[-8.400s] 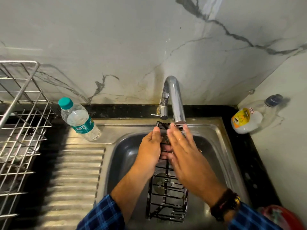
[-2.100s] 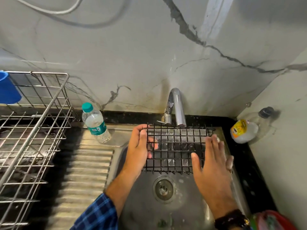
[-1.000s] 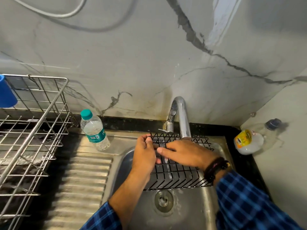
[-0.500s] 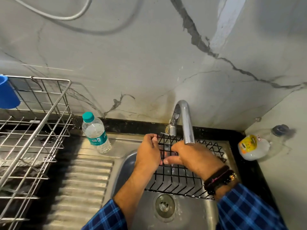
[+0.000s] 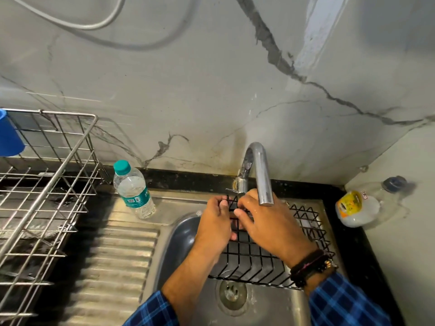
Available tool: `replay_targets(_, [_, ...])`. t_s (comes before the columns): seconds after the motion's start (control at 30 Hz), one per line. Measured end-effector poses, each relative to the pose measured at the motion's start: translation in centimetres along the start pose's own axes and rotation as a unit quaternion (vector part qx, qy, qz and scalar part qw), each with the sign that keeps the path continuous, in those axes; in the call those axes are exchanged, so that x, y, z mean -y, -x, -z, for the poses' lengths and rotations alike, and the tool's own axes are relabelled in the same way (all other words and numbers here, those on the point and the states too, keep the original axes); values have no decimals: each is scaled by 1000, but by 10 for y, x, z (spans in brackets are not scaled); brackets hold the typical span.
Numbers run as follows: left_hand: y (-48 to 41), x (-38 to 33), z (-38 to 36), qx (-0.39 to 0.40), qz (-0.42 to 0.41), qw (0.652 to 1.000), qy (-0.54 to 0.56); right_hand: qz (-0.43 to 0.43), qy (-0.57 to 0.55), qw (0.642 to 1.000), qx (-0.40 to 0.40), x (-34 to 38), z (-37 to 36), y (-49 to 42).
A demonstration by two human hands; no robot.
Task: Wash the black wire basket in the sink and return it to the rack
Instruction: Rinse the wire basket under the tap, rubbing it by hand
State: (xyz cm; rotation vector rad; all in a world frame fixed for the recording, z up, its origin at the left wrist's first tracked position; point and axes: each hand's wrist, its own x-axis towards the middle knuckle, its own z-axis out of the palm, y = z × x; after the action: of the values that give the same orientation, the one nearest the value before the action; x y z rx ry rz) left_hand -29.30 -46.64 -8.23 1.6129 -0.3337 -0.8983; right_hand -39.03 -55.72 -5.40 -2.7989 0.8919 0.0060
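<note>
The black wire basket is held over the steel sink, under the chrome tap. My left hand grips the basket's left edge, thumb hooked over the top wire. My right hand lies on the wires at the basket's upper left, fingers pressed against them beside my left hand. The hands hide the basket's upper left part. I cannot make out running water. The steel wire rack stands at the left on the counter.
A water bottle with a teal cap stands on the ribbed drainboard. A clear bottle with a yellow label lies at the right corner. A blue cup hangs in the rack. The drain sits below the basket.
The basket went from upright and facing me to tilted flat under the tap. My right hand moved from its right side onto the wires at upper left, beside my left hand.
</note>
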Motion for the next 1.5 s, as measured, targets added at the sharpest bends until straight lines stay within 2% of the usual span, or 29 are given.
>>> replay_targets(0.1, [-1,3,-7,0,22,1000,23,-15,21,1000,2,1,-2,5])
replay_targets(0.23, [-7,7,4,-73,16,997,37,19,-99,995,21,-23,-2,23])
replay_targets(0.3, [-10,6,17,-94,29,994,47,-47,-78,996,0,-47,-8,36])
replay_targets(0.33, [-10,6,22,-94,33,994,45,-109,-70,991,6,-54,-11,42])
replay_targets(0.4, [-8,4,29,-88,21,996,26,-218,-87,971,55,-53,-18,44])
replay_targets(0.43, [-7,5,30,-85,13,996,18,-225,-82,968,76,-44,-22,42])
replay_targets(0.47, [-4,6,30,-82,7,997,10,-194,-56,976,84,-30,-26,39])
replay_targets(0.53, [-4,10,32,-75,4,997,4,-78,-19,994,81,6,-32,36])
replay_targets(0.63, [-5,13,45,-74,20,997,3,61,-29,993,98,40,-29,35])
replay_targets(0.7, [-6,14,59,-77,28,997,10,50,-18,994,91,28,-28,30])
replay_targets(0.8, [-2,13,76,-99,23,995,20,-81,-31,991,104,-3,-26,25])
replay_targets(0.87, [2,13,76,-99,13,995,28,-127,-43,984,120,-4,-27,24])
replay_targets(0.93, [3,14,69,-104,10,994,37,-98,-23,989,109,17,-29,23])
replay_targets(1.03, [0,13,60,-117,7,991,65,21,-6,998,66,46,-31,26])
replay_targets(1.07, [0,12,60,-123,11,990,70,31,-1,998,47,45,-29,26])
replay_targets(1.17, [1,8,70,-116,16,991,72,-77,-11,996,-36,17,-20,25])
replay_targets(1.2, [2,6,74,-110,14,992,64,-127,-35,991,-39,6,-15,25])
replay_targets(1.27, [3,4,76,-95,8,994,49,-189,-51,981,4,2,-12,27])
replay_targets(1.33, [4,3,67,-66,-1,997,33,-168,-13,985,27,21,-18,29])
replay_targets(1.43, [5,7,52,-35,-28,999,3,-20,-8,998,53,61,-29,36])
replay_targets(1.5, [6,9,53,-31,-20,999,1,28,-7,997,67,59,-32,37])
